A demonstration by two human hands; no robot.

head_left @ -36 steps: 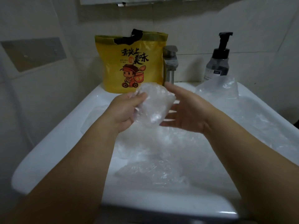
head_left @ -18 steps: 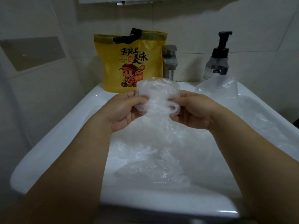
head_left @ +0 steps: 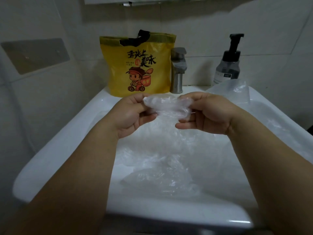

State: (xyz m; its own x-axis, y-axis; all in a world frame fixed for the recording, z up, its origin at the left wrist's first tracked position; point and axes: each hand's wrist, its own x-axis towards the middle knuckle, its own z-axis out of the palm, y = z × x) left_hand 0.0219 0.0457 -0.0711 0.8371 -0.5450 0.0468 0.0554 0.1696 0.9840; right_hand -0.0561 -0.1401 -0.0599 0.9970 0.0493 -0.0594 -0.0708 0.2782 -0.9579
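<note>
A crumpled clear plastic bag is stretched between both hands above the white sink. My left hand pinches its left end with thumb and fingers. My right hand pinches its right end, the lower fingers curled underneath. More clear plastic film hangs and lies bunched in the basin below the hands.
A yellow printed carrier bag stands on the sink's back ledge beside a steel tap. A dark pump bottle stands at the back right, with another clear plastic bag in front of it. Tiled walls surround the sink.
My right hand went from open beside the plastic to pinching it. Both hands have pulled apart sideways, flattening the wad into a wide band.
</note>
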